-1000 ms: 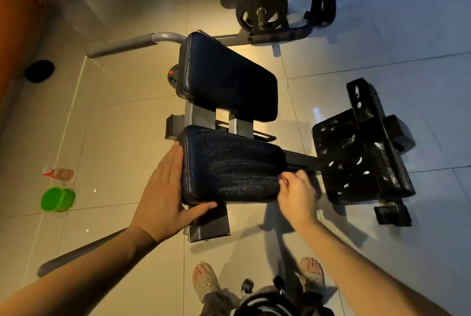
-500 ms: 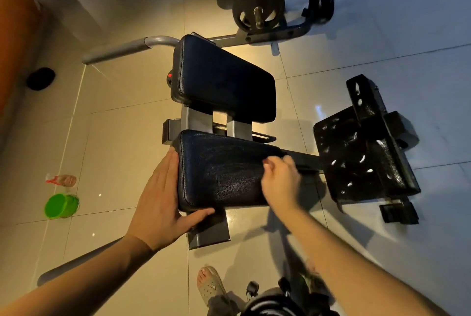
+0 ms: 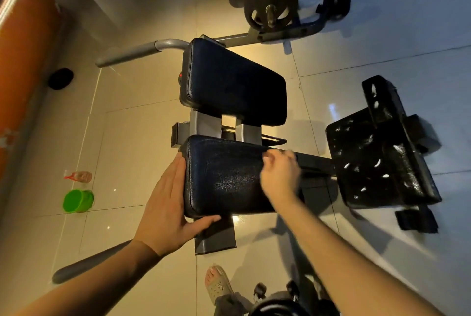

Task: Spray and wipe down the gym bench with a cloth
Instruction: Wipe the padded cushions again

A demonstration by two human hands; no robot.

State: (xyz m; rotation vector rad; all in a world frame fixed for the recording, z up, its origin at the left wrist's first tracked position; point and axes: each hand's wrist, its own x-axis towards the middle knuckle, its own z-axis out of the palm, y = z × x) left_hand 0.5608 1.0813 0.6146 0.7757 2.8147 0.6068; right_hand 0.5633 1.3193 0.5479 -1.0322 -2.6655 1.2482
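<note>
The gym bench has two black pads on a grey frame: a near seat pad (image 3: 224,175) and a far back pad (image 3: 234,86). My left hand (image 3: 165,203) lies flat against the seat pad's left side, with the thumb under its front edge. My right hand (image 3: 279,175) is over the pad's right end with its fingers curled, blurred by motion. Whether it holds a cloth is hidden. A small clear spray bottle (image 3: 77,177) with a red top lies on the floor at left.
A green round container (image 3: 77,200) sits on the tiles beside the bottle. A black perforated footplate (image 3: 377,160) stands right of the seat. A weight-plate rack (image 3: 270,7) is behind the bench, grey handle bars (image 3: 137,52) reach left, and my sandalled foot (image 3: 218,282) is below.
My right hand slid left from the seat pad's right end onto its top, toward the far edge. My left hand stayed against the pad's left side.
</note>
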